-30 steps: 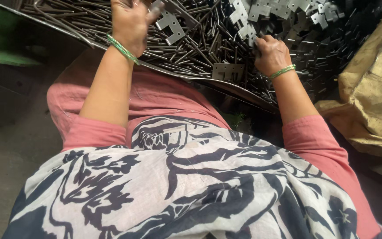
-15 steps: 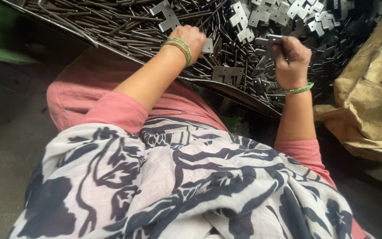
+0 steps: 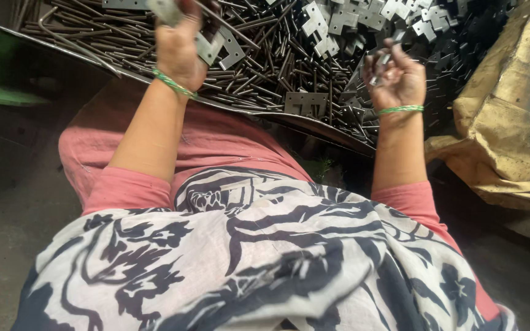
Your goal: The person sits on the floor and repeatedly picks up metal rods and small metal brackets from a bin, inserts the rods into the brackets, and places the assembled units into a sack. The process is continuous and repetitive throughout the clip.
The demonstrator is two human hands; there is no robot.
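Metal tray [image 3: 314,125] carried dark thin rods [image 3: 259,67] and flat notched steel plates [image 3: 338,21] toward its far edge. Left hand [image 3: 179,49] gripped a grey hinge plate [image 3: 207,46]; right hand [image 3: 397,76] curled around small metal pieces [image 3: 380,64].

Wide metal tray [image 3: 314,119], heaped with thin dark rods [image 3: 265,73], flat notched metal plates [image 3: 363,18]

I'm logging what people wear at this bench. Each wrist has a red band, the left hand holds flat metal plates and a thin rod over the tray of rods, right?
Not quite: the head view shows green bands, not red. The rest holds: the left hand grips flat metal plates and a thin rod over the tray.
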